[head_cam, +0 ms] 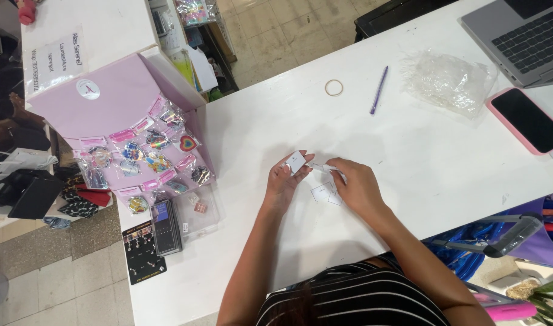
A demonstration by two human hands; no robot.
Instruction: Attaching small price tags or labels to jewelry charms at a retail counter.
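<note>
Small white card (pixel 295 162) pinched in your left hand (pixel 282 184); right hand (pixel 356 186) grips a thin clear strip (pixel 322 166); attaching step, align carefully next.

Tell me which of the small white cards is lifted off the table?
The small white card pinched in the left hand; the other two cards lie flat by the right hand.

From my feed: white table (pixel 409 157) with a rubber band (pixel 334 87) just beside a purple pen (pixel 379 89), then a crumpled clear plastic bag (pixel 448 81). Grey laptop (pixel 521 36) top right, and a pink-cased phone (pixel 527 119) below it. Over on the left there's a pink display board (pixel 107 102) hung with little packaged charms (pixel 152 151), and a black earring card (pixel 142 253) near the table's edge.
</note>
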